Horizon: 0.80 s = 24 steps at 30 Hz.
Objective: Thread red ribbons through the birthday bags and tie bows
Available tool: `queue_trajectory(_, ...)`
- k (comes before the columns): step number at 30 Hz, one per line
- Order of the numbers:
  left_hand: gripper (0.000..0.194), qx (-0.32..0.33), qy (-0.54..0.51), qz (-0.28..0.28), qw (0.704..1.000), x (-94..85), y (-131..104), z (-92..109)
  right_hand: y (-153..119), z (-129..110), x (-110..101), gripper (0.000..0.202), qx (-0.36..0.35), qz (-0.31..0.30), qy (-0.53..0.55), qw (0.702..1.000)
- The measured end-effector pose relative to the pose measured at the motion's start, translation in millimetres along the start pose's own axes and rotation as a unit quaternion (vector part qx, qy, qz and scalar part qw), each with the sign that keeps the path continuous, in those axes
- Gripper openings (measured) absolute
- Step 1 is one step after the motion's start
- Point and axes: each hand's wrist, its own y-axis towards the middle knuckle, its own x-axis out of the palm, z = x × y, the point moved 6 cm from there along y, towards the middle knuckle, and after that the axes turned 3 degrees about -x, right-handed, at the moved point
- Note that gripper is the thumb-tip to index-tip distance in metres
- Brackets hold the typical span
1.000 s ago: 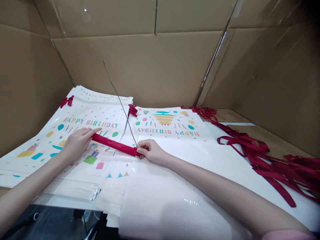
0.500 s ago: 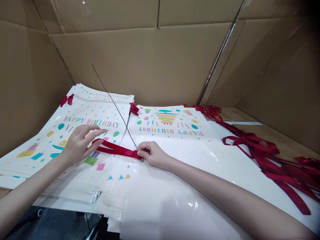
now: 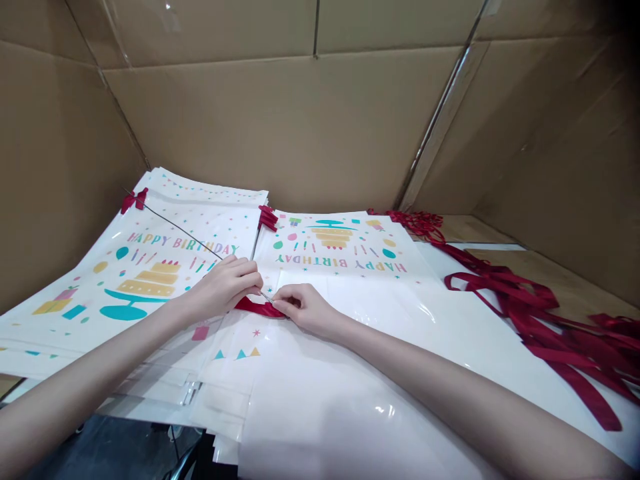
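My left hand [image 3: 227, 285] is closed on a thin dark wire [image 3: 180, 229], whose far end slants up to the left. Close beside it, my right hand [image 3: 303, 305] pinches the wire's near end together with a red ribbon [image 3: 263, 308]. The ribbon runs between the two hands, partly hidden under my left fingers. Beneath them lie white plastic bags printed with "Happy Birthday", one stack at the left [image 3: 150, 280] and one in the middle [image 3: 345, 267].
Loose red ribbons [image 3: 540, 320] lie at the right, with a tangle of red cord [image 3: 415, 223] behind. Small red bows [image 3: 134, 200] sit at the left stack's far corners. Cardboard walls [image 3: 260, 127] enclose the back and sides.
My left hand has moved right, from open beside the ribbon loop to closed near my right hand. The wire has tilted down to the left. My right hand has barely moved.
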Motion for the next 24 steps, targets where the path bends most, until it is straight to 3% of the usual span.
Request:
queue_trajectory(15, 0.024, -0.065, -0.03, 0.036, 0.997, -7.6, -4, -12, -1, 10, -3, 0.034, 0.014, 0.045, 0.104, 0.994)
queue_trajectory(18, 0.025, -0.07, -0.075, -0.01, 0.995, -8.2, 4, -10, -3, 6, -5, 0.041, -0.004, 0.048, 0.097, 0.994)
queue_trajectory(24, 0.027, -0.044, -0.197, -0.155, 0.967, 1.0, 26, 7, -5, 1, -7, 0.048, -0.011, 0.053, 0.093, 0.994)
